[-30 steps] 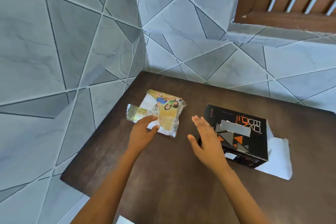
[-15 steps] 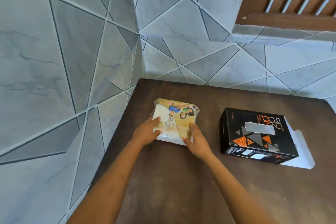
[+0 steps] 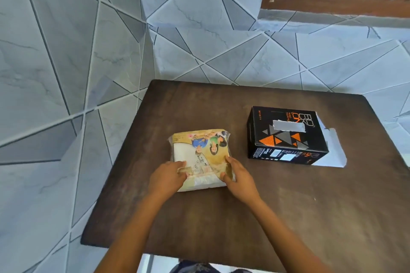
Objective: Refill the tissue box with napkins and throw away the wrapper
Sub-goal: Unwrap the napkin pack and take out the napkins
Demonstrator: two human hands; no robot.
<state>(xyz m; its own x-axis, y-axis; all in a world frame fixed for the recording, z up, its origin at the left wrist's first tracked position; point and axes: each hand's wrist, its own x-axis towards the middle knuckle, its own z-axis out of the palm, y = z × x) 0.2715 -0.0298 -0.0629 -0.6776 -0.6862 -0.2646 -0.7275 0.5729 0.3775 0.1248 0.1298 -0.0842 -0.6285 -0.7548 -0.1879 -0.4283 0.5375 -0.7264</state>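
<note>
From the head view, a napkin pack (image 3: 199, 157) lies flat on the dark wooden surface (image 3: 244, 228), just left of the tissue box (image 3: 286, 137) and not touching it. The pack is soft and nearly square, wrapped in glossy clear plastic, and its yellow print lies sideways to the viewer. The left hand (image 3: 166, 178) pinches the wrapper at the near corner farther from the box, a narrow grip on the film. The right hand (image 3: 238, 177) pinches the near corner on the box's side. The box is stiff black cardboard with orange and grey triangles. Its long axis runs crosswise, along a grey slot (image 3: 288, 127), and a white end flap (image 3: 332, 150) hangs open on its far side from the pack.
</note>
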